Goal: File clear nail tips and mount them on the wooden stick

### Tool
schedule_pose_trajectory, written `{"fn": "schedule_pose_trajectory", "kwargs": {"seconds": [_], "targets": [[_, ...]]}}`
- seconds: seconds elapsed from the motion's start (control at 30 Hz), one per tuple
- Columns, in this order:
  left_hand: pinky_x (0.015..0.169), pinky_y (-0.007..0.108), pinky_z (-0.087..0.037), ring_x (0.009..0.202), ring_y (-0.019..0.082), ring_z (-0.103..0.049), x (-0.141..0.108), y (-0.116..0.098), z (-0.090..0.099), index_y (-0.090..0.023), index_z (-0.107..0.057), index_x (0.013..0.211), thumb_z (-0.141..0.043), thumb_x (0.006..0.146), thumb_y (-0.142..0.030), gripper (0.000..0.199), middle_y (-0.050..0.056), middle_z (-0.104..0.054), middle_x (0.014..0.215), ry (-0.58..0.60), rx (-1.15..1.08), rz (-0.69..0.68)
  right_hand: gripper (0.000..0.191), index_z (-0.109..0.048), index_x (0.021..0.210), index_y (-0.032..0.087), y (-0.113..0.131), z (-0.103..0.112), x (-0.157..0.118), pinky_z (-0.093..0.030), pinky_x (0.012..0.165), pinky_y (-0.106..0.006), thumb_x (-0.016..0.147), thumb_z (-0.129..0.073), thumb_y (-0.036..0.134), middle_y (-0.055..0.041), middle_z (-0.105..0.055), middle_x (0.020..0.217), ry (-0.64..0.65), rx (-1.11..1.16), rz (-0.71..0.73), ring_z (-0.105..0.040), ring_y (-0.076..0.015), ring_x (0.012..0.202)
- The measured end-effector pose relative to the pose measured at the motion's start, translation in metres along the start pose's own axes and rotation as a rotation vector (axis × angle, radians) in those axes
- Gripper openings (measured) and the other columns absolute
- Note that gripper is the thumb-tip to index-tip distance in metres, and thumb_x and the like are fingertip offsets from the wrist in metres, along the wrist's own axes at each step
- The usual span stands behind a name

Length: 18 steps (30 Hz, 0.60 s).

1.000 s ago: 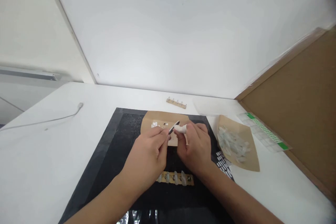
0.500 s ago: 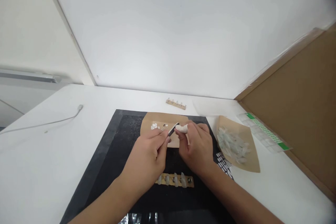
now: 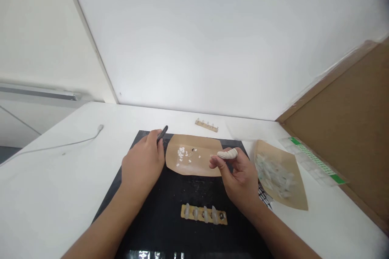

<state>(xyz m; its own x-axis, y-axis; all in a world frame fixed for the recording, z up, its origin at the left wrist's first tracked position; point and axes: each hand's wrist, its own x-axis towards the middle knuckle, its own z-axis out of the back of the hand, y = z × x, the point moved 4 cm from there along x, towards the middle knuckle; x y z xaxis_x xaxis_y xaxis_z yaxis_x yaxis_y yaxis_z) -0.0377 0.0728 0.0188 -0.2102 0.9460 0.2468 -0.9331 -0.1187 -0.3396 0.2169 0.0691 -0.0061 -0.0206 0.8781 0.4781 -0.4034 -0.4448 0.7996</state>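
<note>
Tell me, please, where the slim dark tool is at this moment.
In the head view, the slim dark tool is left of centre, in the left hand, near the brown paper with white pieces.

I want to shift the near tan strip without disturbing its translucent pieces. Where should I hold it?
Probably by the right end of the strip, pinching both long edges and coming from the right. That end shows only a round metal spot, while translucent pieces sit across the rest, jutting past its edges.
</note>
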Motion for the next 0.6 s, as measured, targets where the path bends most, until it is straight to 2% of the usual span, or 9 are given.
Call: {"fn": "schedule_pose_trajectory", "kwargs": {"seconds": [0.1, 0.2, 0.27, 0.37, 0.43, 0.53, 0.6], "targets": [[0.059, 0.034, -0.048, 0.082, 0.033, -0.072, 0.004, 0.009, -0.004, -0.021, -0.066, 0.12, -0.04, 0.103, -0.027, 0.032, 0.014, -0.075, 0.103, 0.076, 0.106, 0.042, 0.018, -0.062, 0.086, 0.022, 0.004, 0.002, 0.001, -0.055, 0.073, -0.032, 0.097, -0.07, 0.034, -0.0004, -0.071, 0.079, 0.03, -0.015, 0.031, -0.072, -0.0178, 0.077], [0.062, 0.033, -0.048, 0.088, 0.031, -0.071, 0.006, 0.013, -0.007, -0.017, -0.067, 0.111, -0.042, 0.103, -0.026, 0.028, 0.015, -0.073, 0.103, 0.051, 0.143, 0.013, 0.018, -0.062, 0.085, 0.023, 0.012, 0.006, 0.002, -0.054, 0.072, -0.031, 0.098, -0.069, 0.033, 0.0001, -0.071, 0.08, 0.014, -0.069, 0.071, -0.071, -0.0168, 0.075], [0.068, 0.035, -0.049, 0.094, 0.031, -0.069, 0.006, 0.009, -0.005, -0.016, -0.068, 0.106, -0.046, 0.102, -0.028, 0.025, 0.014, -0.072, 0.103, -0.04, 0.074, -0.048, 0.017, -0.064, 0.085, 0.023, 0.016, 0.008, 0.001, -0.053, 0.07, -0.031, 0.098, -0.068, 0.033, -0.0003, -0.072, 0.081, -0.009, -0.135, 0.101, -0.071, -0.0169, 0.074], [0.078, 0.035, -0.051, 0.092, 0.025, -0.067, -0.001, -0.01, 0.001, -0.018, -0.069, 0.098, -0.051, 0.102, -0.031, 0.022, 0.009, -0.071, 0.097, -0.115, -0.236, -0.237, 0.016, -0.063, 0.086, 0.023, 0.022, 0.009, -0.001, -0.052, 0.069, -0.033, 0.098, -0.067, 0.033, -0.0015, -0.073, 0.083, -0.034, -0.261, 0.195, -0.069, -0.0179, 0.072], [0.074, 0.031, -0.051, 0.083, 0.019, -0.065, -0.01, -0.028, 0.001, -0.021, -0.072, 0.096, -0.054, 0.102, -0.033, 0.023, 0.005, -0.072, 0.093, 0.012, -0.518, -0.368, 0.016, -0.06, 0.086, 0.023, 0.026, 0.008, -0.003, -0.05, 0.069, -0.034, 0.098, -0.068, 0.031, -0.0017, -0.073, 0.083, -0.058, -0.344, 0.313, -0.067, -0.0179, 0.069], [0.056, 0.023, -0.049, 0.074, 0.014, -0.065, -0.025, -0.047, -0.004, -0.024, -0.076, 0.102, -0.057, 0.101, -0.036, 0.022, 0.004, -0.074, 0.101, 0.272, -0.877, -0.33, 0.021, -0.054, 0.083, 0.022, 0.035, 0.007, -0.004, -0.045, 0.069, -0.035, 0.096, -0.071, 0.023, -0.0011, -0.074, 0.08, -0.088, -0.418, 0.51, -0.065, -0.0159, 0.063], [0.051, 0.021, -0.046, 0.07, 0.013, -0.064, -0.032, -0.055, -0.007, -0.025, -0.078, 0.105, -0.06, 0.1, -0.036, 0.022, 0.004, -0.075, 0.098, 0.337, -0.963, -0.324, 0.022, -0.054, 0.082, 0.022, 0.04, 0.007, -0.005, -0.042, 0.071, -0.035, 0.095, -0.071, 0.017, -0.0005, -0.076, 0.081, -0.103, -0.428, 0.593, -0.068, -0.0147, 0.064]]}}
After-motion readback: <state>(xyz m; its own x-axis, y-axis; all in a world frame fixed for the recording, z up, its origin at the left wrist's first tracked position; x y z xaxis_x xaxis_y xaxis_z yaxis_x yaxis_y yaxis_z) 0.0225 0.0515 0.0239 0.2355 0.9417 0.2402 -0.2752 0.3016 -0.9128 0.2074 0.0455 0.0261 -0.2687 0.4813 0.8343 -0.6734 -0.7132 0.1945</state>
